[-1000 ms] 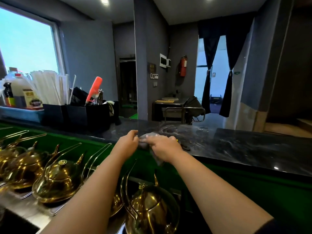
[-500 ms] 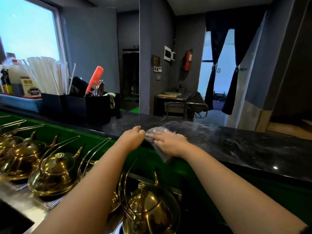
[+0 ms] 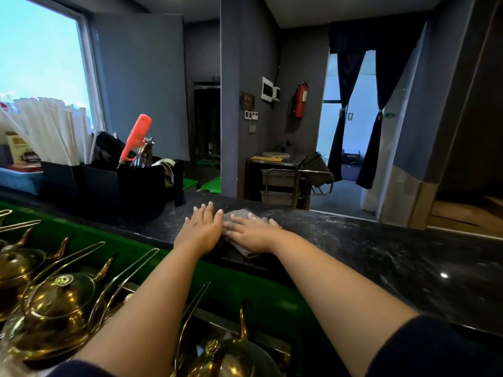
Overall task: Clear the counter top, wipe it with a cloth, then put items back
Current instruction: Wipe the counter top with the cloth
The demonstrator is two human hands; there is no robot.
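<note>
A grey cloth (image 3: 239, 214) lies flat on the dark speckled counter top (image 3: 381, 248), a corner hanging over the near edge. My right hand (image 3: 251, 231) presses flat on the cloth with fingers spread. My left hand (image 3: 201, 229) lies flat beside it on the counter, fingers straight, its fingertips touching the cloth's left edge.
Black organiser boxes (image 3: 109, 186) with white straws, an orange-handled tool and utensils stand on the counter to the left. Several brass teapots (image 3: 54, 303) sit on the lower shelf below a green ledge. The counter runs on to the right. A metal trolley (image 3: 285, 180) stands beyond.
Both hands went from gripping the bunched cloth to lying flat. The cloth is now spread on the counter under my right palm. The view tilted and moved closer.
</note>
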